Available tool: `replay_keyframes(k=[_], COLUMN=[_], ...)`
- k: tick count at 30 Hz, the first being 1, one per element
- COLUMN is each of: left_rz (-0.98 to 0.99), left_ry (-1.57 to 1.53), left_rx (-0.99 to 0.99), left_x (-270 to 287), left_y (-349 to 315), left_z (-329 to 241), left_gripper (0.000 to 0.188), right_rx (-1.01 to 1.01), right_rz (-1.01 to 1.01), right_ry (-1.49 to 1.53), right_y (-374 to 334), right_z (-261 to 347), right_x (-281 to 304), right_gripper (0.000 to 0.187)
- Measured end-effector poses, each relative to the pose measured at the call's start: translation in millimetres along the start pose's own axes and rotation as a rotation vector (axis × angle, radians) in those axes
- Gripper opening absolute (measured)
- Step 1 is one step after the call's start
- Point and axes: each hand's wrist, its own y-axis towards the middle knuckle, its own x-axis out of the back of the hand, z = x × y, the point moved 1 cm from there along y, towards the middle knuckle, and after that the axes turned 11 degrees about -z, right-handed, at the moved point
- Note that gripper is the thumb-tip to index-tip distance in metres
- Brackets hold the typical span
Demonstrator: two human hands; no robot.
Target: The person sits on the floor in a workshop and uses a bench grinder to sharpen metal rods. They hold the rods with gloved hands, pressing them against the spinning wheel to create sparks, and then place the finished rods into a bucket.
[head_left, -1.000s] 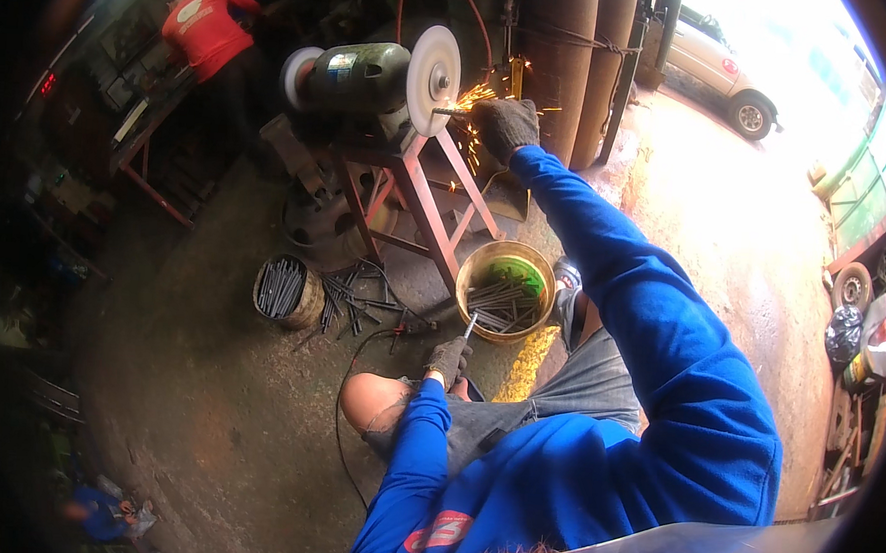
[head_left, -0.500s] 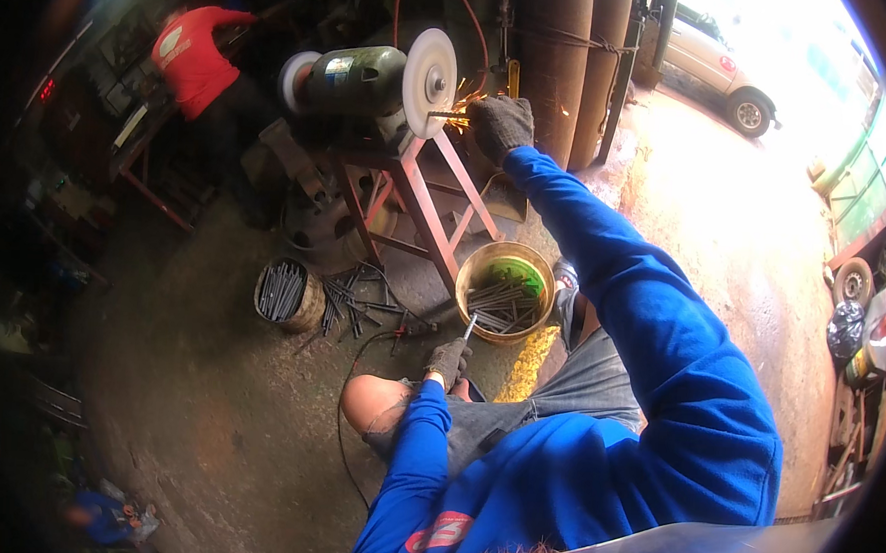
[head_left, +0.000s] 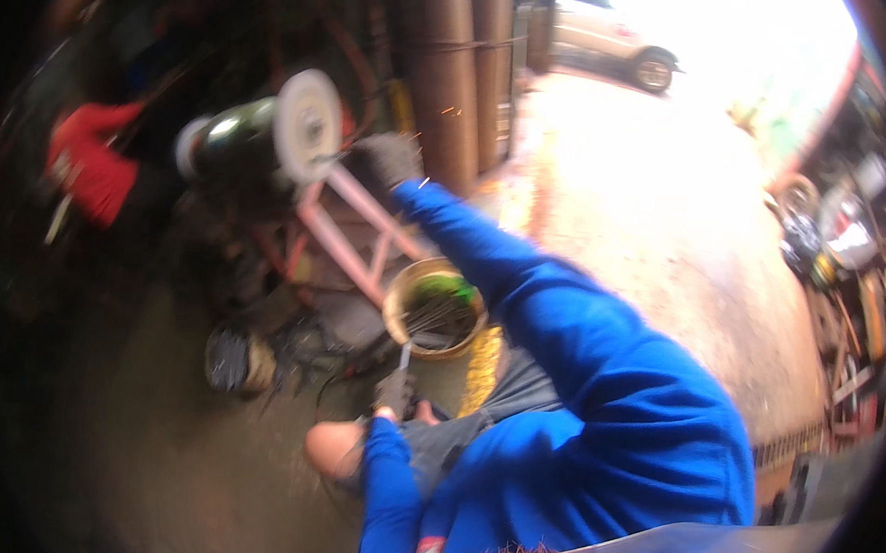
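Observation:
My right hand [head_left: 391,160], in a dark work glove, is closed around a thin metal rod [head_left: 334,158] beside the right white wheel [head_left: 308,126] of a bench grinder [head_left: 238,141]. The rod's tip is at the wheel's lower face; blur hides whether it touches. A few sparks show near the glove. Low by my knee, my gloved left hand [head_left: 393,391] grips another metal rod [head_left: 405,356], pointing up toward the rim of a yellowish bucket [head_left: 392,314]. Several dark metal rods [head_left: 439,321] and something green lie in that bucket.
The grinder stands on a red metal stand [head_left: 350,237]. A second container [head_left: 260,362] full of rods sits on the floor at left, loose rods beside it. Tall cylinders [head_left: 438,86] rise behind my right hand. A person in red [head_left: 93,163] is at far left; a car [head_left: 616,35] stands outside.
The whole view has swung rightward, so the grinder and buckets sit further left and lower, and blurred. Fewer sparks show at the wheel. Both hands still hold their rods.

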Motion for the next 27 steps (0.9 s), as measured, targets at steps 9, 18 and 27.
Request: replay_keyframes(k=[9, 18, 27], left_rz=[0.039, -0.063, -0.166], left_ry=[0.206, -0.064, 0.056], left_rx=[-0.3, -0.203, -0.164], left_x=[5.3, 1.8, -15.8], left_y=[74.7, 35.0, 15.1], left_z=[34.9, 39.4, 15.5], left_gripper=[0.032, 0.024, 0.022], right_rx=[-0.957, -1.738, -1.268], right_rz=[0.305, 0.607, 0.693], right_ry=[0.618, 0.855, 0.745], right_y=[-303.3, -364.0, -391.3], right_z=[-41.5, 27.7, 3.1], right_x=[18.1, 164.0, 133.3], right_gripper=[0.032, 0.028, 0.025])
